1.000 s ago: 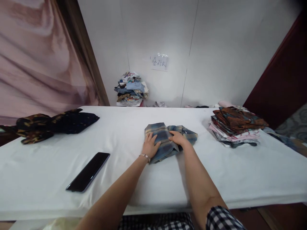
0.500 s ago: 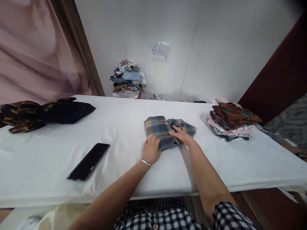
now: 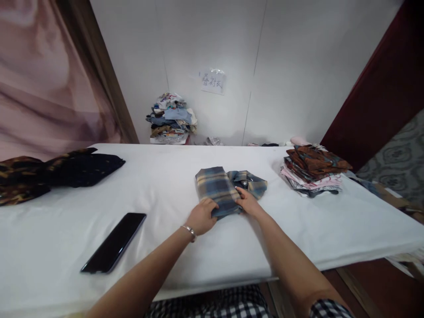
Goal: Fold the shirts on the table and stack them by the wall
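Note:
A folded blue and tan plaid shirt [image 3: 218, 186] lies in the middle of the white table [image 3: 159, 185]. My left hand [image 3: 201, 217], with a bracelet at the wrist, curls its fingers around the shirt's near left edge. My right hand [image 3: 248, 203] grips the near right edge, thumb on top, just below the collar. Both hands are closed on the cloth.
A black phone [image 3: 114, 242] lies at the near left. A dark patterned garment [image 3: 56, 170] is spread at the far left. A stack of folded shirts [image 3: 313, 170] sits at the right. Another heap of clothes [image 3: 170, 118] is on the floor by the wall.
Both hands slid from the top of the shirt down to its near edge and closed on it. The shirt looks more compactly folded. My view shifted.

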`<act>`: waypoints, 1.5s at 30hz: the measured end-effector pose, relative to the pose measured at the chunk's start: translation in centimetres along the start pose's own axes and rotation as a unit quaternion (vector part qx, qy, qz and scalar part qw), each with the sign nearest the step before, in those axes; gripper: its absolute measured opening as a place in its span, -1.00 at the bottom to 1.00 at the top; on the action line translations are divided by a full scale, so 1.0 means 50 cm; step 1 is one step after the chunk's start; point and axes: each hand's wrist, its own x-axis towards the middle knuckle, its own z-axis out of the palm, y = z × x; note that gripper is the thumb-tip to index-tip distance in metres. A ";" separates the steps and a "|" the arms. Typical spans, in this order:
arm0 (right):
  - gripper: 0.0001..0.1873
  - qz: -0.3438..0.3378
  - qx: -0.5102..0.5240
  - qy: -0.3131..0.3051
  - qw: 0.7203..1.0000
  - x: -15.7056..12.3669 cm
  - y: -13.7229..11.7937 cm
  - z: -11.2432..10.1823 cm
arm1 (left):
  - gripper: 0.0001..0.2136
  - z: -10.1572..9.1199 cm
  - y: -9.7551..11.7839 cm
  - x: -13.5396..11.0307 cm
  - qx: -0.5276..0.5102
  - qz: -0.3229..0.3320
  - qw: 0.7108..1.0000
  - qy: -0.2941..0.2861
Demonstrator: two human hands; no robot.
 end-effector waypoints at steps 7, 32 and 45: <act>-0.29 0.062 -0.004 0.081 0.995 -0.109 -0.008 -0.031 | -0.70 -0.061 -0.067 0.108 -0.004 -0.013 0.995 0.096; -0.55 0.118 0.331 0.097 0.931 -0.089 -0.029 0.026 | -0.61 -0.067 -0.129 0.458 -0.256 -0.160 0.907 -0.293; -0.83 -0.284 -0.085 0.156 0.942 -0.011 -0.168 -0.065 | -0.65 -0.217 -0.105 0.166 -0.365 -0.021 0.918 0.157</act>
